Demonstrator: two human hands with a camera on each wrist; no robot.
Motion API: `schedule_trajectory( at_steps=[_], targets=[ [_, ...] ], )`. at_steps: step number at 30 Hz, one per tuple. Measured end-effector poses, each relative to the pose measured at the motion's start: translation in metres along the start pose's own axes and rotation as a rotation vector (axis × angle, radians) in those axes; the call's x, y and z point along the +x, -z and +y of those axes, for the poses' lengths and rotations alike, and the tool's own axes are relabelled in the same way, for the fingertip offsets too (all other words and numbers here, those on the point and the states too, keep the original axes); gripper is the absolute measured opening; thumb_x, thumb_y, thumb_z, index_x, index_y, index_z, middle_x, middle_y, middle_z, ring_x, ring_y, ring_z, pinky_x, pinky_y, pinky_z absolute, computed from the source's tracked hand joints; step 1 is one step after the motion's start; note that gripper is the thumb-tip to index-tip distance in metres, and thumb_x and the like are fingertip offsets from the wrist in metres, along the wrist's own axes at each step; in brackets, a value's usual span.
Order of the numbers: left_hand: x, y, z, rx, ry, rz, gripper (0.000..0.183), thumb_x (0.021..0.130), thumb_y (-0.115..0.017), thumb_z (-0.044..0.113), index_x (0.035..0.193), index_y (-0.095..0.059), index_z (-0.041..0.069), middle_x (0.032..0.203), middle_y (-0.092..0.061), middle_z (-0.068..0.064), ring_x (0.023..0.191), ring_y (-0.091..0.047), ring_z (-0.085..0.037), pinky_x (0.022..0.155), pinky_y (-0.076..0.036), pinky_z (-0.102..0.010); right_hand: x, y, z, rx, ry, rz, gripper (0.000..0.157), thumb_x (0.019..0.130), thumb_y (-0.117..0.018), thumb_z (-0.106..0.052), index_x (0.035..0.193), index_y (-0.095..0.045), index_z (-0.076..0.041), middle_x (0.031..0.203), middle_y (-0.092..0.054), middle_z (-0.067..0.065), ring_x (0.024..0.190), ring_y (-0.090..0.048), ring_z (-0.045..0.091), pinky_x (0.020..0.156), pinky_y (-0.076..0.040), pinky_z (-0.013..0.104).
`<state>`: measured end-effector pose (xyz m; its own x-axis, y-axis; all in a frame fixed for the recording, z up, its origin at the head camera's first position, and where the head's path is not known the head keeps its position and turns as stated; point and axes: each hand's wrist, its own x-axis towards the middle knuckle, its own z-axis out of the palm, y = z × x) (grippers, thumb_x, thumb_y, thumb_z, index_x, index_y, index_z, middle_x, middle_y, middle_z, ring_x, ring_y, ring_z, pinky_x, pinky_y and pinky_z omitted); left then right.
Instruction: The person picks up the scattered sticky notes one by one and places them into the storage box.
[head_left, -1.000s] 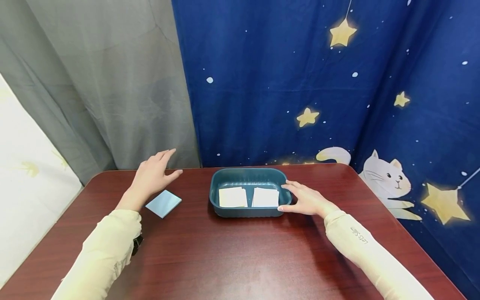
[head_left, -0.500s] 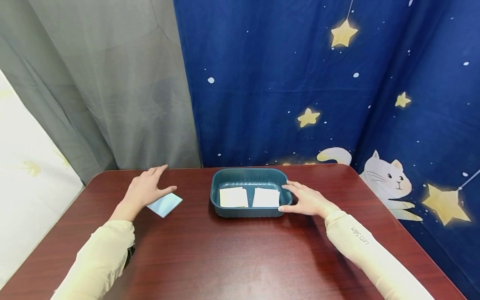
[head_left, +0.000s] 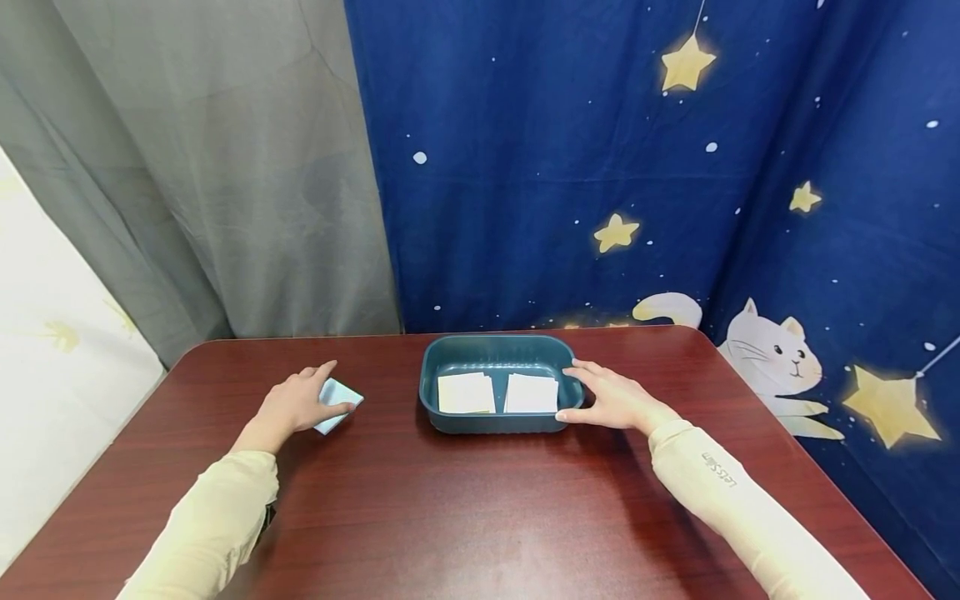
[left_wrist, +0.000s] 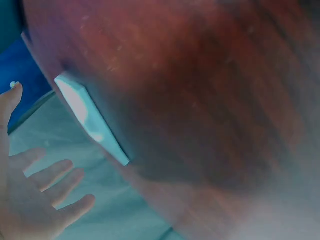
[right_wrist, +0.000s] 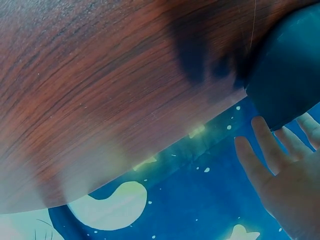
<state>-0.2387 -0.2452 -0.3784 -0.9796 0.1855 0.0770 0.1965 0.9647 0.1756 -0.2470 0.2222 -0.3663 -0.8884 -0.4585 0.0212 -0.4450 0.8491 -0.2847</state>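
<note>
A light blue square note pad lies on the table at the left, partly hidden under my left hand. The left hand reaches over it, thumb near its front side and fingers near its far side. In the left wrist view those fingers are spread, and the note pad shows beyond them. My right hand rests at the right end of a dark teal basket, thumb by the front rim and fingers by the right rim. The right wrist view shows straight fingers right at the basket's wall.
Two stacks of square notes lie side by side in the basket, a pale yellow one on the left and a white one on the right. Behind the reddish-brown table hang a grey curtain and a blue starry curtain.
My left hand has come down and nearer to the table, now covering part of the blue note pad. The right hand and the basket have stayed in place.
</note>
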Motion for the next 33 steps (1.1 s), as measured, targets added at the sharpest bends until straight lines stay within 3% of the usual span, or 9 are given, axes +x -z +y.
schedule_trajectory(
  at_steps=[16,28,33],
  targets=[
    [-0.006,-0.018,0.000,-0.025,0.078,-0.096,0.090,0.068,-0.063,0.056,0.130,-0.033,-0.001,0.108,-0.047,-0.031,0.086,-0.050,-0.039,0.068,-0.039,-0.051,0.000,0.000,-0.002,-0.010,0.000,0.002,0.085,0.067,-0.055,-0.068,0.131,-0.044,-0.013,0.137,-0.033,0.009,0.120,-0.034,0.030,0.088,-0.031,0.054],
    [-0.007,-0.023,-0.007,-0.017,0.100,-0.107,0.088,0.068,-0.064,0.055,0.129,-0.032,0.000,0.094,-0.051,-0.024,0.077,-0.050,-0.034,0.063,-0.039,-0.048,0.000,0.000,-0.001,-0.004,-0.004,-0.005,0.086,0.067,-0.055,-0.069,0.131,-0.043,-0.014,0.138,-0.032,0.008,0.121,-0.033,0.030,0.088,-0.030,0.054],
    [-0.007,-0.022,-0.010,-0.011,0.095,-0.107,0.088,0.070,-0.063,0.053,0.130,-0.030,-0.002,0.098,-0.050,-0.028,0.080,-0.051,-0.037,0.065,-0.039,-0.049,0.000,0.000,0.000,-0.009,-0.005,-0.002,0.086,0.067,-0.054,-0.069,0.131,-0.043,-0.014,0.138,-0.032,0.008,0.121,-0.033,0.029,0.088,-0.030,0.054]
  ],
)
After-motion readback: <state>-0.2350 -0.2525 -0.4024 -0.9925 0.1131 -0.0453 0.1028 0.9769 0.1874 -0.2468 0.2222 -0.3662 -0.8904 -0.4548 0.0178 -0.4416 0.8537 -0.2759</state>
